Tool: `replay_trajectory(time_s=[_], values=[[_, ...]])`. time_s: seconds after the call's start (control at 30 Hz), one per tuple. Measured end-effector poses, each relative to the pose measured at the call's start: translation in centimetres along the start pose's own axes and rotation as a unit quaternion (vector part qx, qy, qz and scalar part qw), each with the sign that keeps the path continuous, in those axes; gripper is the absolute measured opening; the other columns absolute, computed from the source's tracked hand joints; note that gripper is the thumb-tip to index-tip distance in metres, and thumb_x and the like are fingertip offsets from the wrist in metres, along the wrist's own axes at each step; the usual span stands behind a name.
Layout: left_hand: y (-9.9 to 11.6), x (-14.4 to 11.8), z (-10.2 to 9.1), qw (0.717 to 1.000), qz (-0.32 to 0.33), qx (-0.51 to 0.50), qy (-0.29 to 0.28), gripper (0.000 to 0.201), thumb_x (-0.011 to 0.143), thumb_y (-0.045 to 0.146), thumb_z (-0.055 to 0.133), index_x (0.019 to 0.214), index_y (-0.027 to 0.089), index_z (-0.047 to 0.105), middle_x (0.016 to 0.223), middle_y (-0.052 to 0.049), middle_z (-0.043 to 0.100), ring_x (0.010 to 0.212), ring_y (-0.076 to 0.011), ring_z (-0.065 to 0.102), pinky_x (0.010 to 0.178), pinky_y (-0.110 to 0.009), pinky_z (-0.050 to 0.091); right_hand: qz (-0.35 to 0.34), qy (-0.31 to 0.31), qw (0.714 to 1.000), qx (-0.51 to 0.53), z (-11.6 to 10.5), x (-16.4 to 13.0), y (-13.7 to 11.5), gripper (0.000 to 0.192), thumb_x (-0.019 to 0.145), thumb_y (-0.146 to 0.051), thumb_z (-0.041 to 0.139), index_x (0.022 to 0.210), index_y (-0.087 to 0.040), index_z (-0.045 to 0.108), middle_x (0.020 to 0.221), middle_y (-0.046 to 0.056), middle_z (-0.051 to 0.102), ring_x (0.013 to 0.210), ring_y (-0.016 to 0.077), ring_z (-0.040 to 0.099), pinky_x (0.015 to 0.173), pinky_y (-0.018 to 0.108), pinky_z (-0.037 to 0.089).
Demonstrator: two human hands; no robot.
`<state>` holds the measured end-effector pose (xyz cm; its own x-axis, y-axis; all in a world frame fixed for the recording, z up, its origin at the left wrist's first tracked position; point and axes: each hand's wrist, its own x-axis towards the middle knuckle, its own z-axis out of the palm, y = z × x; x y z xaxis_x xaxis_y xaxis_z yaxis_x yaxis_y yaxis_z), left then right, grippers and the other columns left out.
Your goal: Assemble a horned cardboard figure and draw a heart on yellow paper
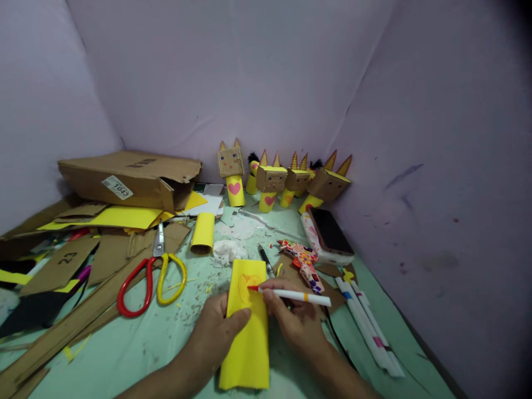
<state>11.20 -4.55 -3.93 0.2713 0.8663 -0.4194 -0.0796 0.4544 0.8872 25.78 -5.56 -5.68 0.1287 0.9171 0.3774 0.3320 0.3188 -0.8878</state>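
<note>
A folded strip of yellow paper (pixel 249 349) lies in front of me, with an orange heart outline partly filled in near its top. My left hand (pixel 218 327) grips the strip's left edge, thumb across the front. Between the fingers of my right hand (pixel 293 316) is a white marker (pixel 310 297) with an orange band, its tip touching the heart. Just beyond the strip are a black pen (pixel 266 259) and a crumpled white tissue (pixel 228 252). A yellow paper tube (pixel 203 233) lies further left.
Red-and-yellow-handled scissors (pixel 157 266) lie left, beside cardboard strips (pixel 62 338) and a cardboard box (pixel 128 172). Cardboard-headed figures (pixel 271 180) stand at the back wall. Right are a phone (pixel 331 230), a colourful glue gun (pixel 301 260) and several white markers (pixel 366 327).
</note>
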Motion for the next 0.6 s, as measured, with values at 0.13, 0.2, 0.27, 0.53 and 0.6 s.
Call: replay_trajectory(time_s=[0.13,0.2,0.27,0.53,0.6], values=[[0.21,-0.09,0.14,1.0,0.002,0.0,-0.001,0.019,0.058,0.024,0.065,0.071,0.012,0.062,0.056,-0.001,0.066,0.05,-0.0144,0.059,0.047,-0.023,0.045,0.017,0.016,1.0,-0.008,-0.09,0.08,0.05,0.015,0.08,-0.026,0.055,0.083,-0.018,0.067,0.063,0.003,0.064,0.053,0.0155,0.057,0.047,0.026,0.045],[0.17,-0.09,0.14,1.0,0.0,0.001,0.003,0.018,0.059,0.024,0.064,0.072,0.012,0.061,0.057,-0.001,0.066,0.05,-0.0148,0.06,0.048,-0.023,0.045,0.005,-0.018,1.0,-0.005,-0.11,0.0,-0.03,0.015,0.08,-0.026,0.054,0.081,-0.018,0.067,0.067,0.004,0.065,0.054,0.0151,0.057,0.047,0.025,0.045],[0.02,-0.03,0.08,1.0,0.003,0.008,0.005,0.02,0.059,0.025,0.064,0.074,0.012,0.061,0.058,-0.002,0.067,0.051,-0.0155,0.06,0.048,-0.024,0.046,-0.003,-0.03,1.0,-0.002,-0.12,-0.05,-0.13,0.016,0.08,-0.026,0.054,0.079,-0.018,0.067,0.068,0.004,0.066,0.054,0.015,0.056,0.048,0.026,0.045],[-0.59,0.33,-0.13,1.0,0.011,0.013,-0.006,0.024,0.058,0.028,0.065,0.074,0.011,0.061,0.059,-0.002,0.066,0.051,-0.015,0.059,0.048,-0.024,0.045,0.034,0.006,0.999,-0.016,-0.29,0.18,-0.2,0.019,0.078,-0.031,0.056,0.079,-0.016,0.068,0.064,0.004,0.064,0.055,0.0162,0.056,0.052,0.027,0.045],[-0.58,0.31,-0.13,1.0,0.01,0.015,-0.011,0.025,0.059,0.029,0.064,0.075,0.011,0.061,0.06,-0.003,0.066,0.052,-0.0152,0.059,0.05,-0.025,0.046,0.035,-0.006,0.999,-0.013,-0.29,0.16,-0.13,0.019,0.078,-0.031,0.056,0.079,-0.016,0.068,0.064,0.004,0.064,0.055,0.0158,0.056,0.051,0.027,0.045]])
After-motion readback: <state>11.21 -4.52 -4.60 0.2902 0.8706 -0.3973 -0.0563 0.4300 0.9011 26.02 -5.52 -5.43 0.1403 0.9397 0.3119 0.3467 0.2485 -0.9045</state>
